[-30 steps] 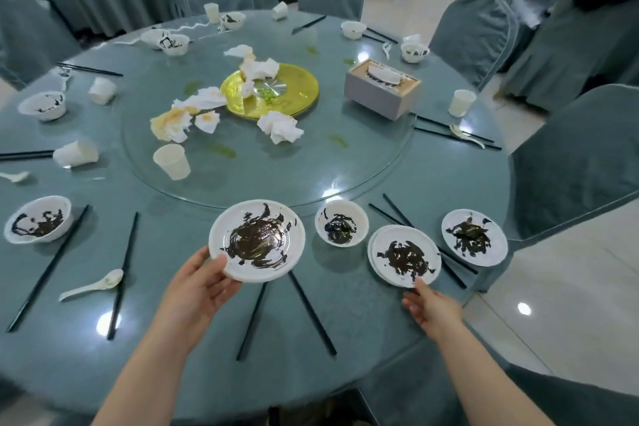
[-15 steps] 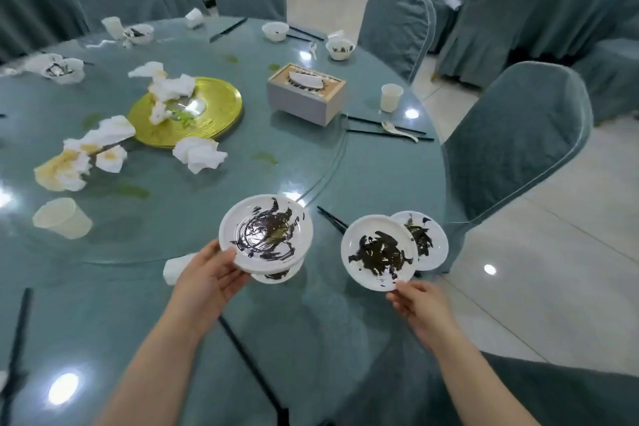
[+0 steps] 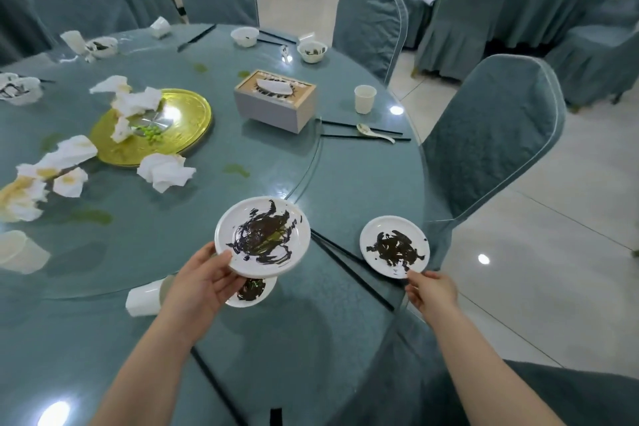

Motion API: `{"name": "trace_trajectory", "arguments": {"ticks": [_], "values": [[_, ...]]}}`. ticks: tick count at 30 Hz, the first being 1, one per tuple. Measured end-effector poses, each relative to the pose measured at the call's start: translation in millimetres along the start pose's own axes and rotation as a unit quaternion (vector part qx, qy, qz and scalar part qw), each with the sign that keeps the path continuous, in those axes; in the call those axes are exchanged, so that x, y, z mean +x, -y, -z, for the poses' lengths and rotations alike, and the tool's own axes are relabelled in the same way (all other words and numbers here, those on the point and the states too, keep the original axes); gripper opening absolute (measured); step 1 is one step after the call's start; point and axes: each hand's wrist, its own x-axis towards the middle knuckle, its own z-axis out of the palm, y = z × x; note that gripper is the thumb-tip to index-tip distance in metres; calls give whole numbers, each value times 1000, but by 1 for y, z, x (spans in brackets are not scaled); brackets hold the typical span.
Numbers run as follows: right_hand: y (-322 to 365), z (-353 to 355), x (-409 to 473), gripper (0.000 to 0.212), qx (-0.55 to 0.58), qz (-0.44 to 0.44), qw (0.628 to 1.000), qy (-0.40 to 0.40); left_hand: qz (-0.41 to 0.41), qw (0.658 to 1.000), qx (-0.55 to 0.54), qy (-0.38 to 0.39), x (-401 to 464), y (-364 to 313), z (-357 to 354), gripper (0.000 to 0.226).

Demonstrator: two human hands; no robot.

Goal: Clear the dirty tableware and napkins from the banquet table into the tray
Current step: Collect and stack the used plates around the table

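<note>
My left hand (image 3: pixel 202 282) grips the near rim of a large white plate (image 3: pixel 262 237) smeared with dark sauce, lifted above a small dirty bowl (image 3: pixel 251 291) that stands on the table. My right hand (image 3: pixel 432 292) pinches the near rim of a smaller sauce-smeared plate (image 3: pixel 394 246) near the table's right edge; it covers the plate that lay there. Black chopsticks (image 3: pixel 349 268) lie between the two plates. Crumpled napkins (image 3: pixel 165 171) are scattered on the glass turntable around a gold dish (image 3: pixel 188 121). No tray is in view.
A tissue box (image 3: pixel 275 100), a paper cup (image 3: pixel 364 98), a spoon with chopsticks (image 3: pixel 371 130) and more bowls (image 3: pixel 313 51) stand farther back. An overturned cup (image 3: pixel 143 301) lies by my left wrist. Covered chairs (image 3: pixel 491 135) ring the table; tiled floor lies to the right.
Both hands lifted their plates off the table. The left plate moved over the small bowl, the right plate moved right over the far-right plate. My view swung right.
</note>
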Motion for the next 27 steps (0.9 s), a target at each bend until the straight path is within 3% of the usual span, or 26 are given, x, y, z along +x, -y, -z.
{"name": "trace_trajectory", "arguments": {"ticks": [7,19,27], "values": [[8,-5,-1,15,0,-28,999,31,-16,1000,-2,-11,-10,0,9,22],[3,4,-65,20,-3,69,993,98,-33,999,-8,13,-49,0,24,21],[-34,-4,-146,15,7,89,977,193,-51,998,-15,22,-112,7,85,24]]}}
